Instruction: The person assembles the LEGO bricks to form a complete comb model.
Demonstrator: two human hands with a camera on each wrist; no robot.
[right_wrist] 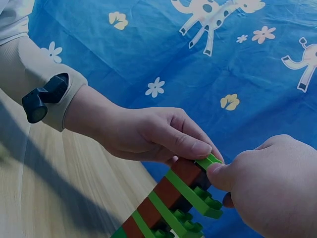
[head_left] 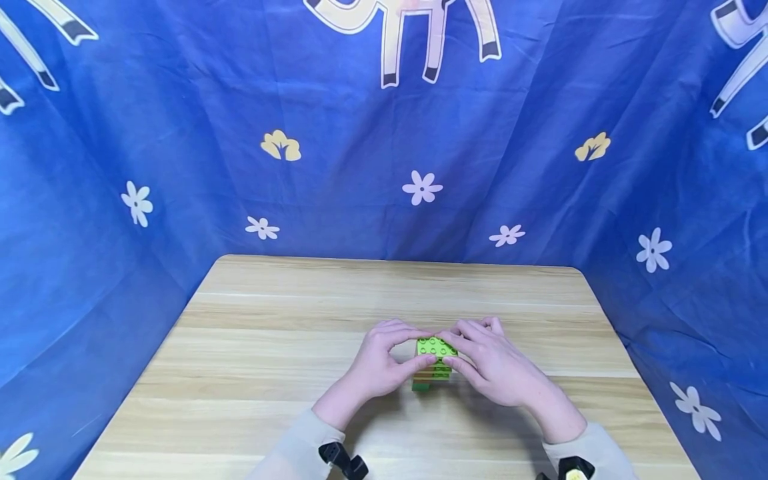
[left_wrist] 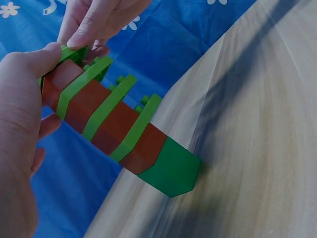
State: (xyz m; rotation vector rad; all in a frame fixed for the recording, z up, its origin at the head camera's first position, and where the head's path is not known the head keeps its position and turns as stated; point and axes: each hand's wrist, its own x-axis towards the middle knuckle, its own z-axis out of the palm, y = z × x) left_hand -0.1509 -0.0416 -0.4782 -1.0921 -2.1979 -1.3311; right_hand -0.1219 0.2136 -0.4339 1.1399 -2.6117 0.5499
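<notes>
A stack of toy building bricks stands upright on the table, with a dark green brick (left_wrist: 173, 166) at its foot. Above that, reddish-brown bricks (left_wrist: 116, 130) alternate with light green plates that stick out to one side. A light green studded plate (head_left: 435, 347) tops the stack. My left hand (head_left: 377, 360) pinches this plate at its left end, thumb in front and fingers behind. From the other side, my right hand (head_left: 497, 365) holds the same plate at its right end. In the right wrist view, the two thumbs partly cover the top plate (right_wrist: 208, 160).
The wooden table (head_left: 288, 320) has rounded back corners. A blue cloth (head_left: 336, 213) with flowers and animals hangs behind it and at both sides. Dark wrist cameras (head_left: 343, 460) sit on both sleeves.
</notes>
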